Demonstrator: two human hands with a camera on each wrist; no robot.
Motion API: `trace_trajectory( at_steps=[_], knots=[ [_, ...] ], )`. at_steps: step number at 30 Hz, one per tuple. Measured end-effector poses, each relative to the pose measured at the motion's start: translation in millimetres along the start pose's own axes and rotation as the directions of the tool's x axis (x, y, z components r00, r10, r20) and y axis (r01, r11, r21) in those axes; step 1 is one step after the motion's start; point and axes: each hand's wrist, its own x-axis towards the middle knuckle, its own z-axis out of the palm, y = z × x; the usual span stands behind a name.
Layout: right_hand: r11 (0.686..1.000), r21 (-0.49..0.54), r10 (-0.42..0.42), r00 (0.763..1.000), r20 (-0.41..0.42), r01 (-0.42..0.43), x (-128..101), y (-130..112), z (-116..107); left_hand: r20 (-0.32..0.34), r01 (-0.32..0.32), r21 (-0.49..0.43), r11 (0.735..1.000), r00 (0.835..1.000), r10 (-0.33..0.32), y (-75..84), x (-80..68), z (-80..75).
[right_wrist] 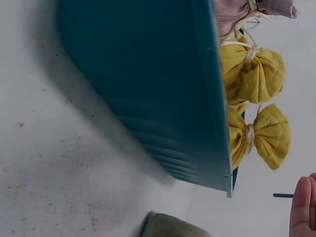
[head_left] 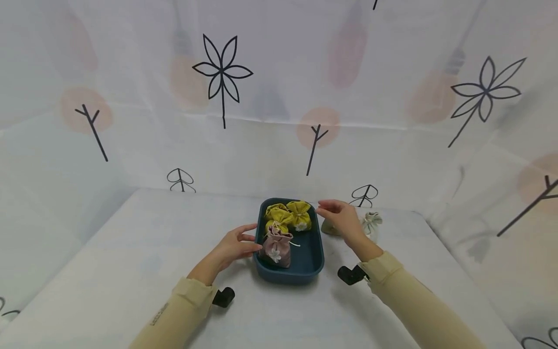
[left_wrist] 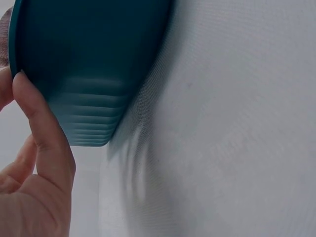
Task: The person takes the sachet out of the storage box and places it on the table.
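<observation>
A dark blue plastic bin stands on the table. My left hand is at its left side, with the thumb over the rim and a finger against the outer wall. Inside, a mauve drawstring pouch with a white flower sits at the near left; yellow drawstring pouches fill the far end. Just past the right rim hovers my right hand, fingers extended and together, nothing visible in them. Beneath it lies an olive-green pouch, partly hidden. A pale green pouch stands beyond, partly behind the hand.
A white cloth with printed flowers and twigs hangs behind the table and at both sides. Black camera mounts stick out from both wrists. The right part of the bin's floor shows bare.
</observation>
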Motion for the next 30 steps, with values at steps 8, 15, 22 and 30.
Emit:
trace_trajectory(
  at_steps=[8, 15, 22, 30],
  knots=[
    [1.0, 0.009, -0.008, 1.0, 0.002, 0.008, 7.7, -7.3, 7.1, 0.01, -0.019, -0.006, 1.0, 1.0, 0.019, -0.6, -0.2, 0.1],
    [0.999, 0.037, 0.038, 0.999, 0.008, -0.038, 18.0, -12.5, 16.4, 0.001, -0.013, 0.003, 1.0, 1.0, 0.013, 0.0, 0.1, 0.8],
    [0.998, 0.036, 0.051, 0.999, 0.004, -0.051, 29.0, -12.5, 25.7, 0.006, -0.018, 0.002, 1.0, 1.0, 0.018, -2.3, -2.0, 2.1],
    [0.993, 0.073, 0.087, 0.996, 0.019, -0.088, 37.5, -11.5, 27.2, 0.003, -0.025, 0.01, 1.0, 1.0, 0.025, -2.0, -2.0, 0.8]
  ],
)
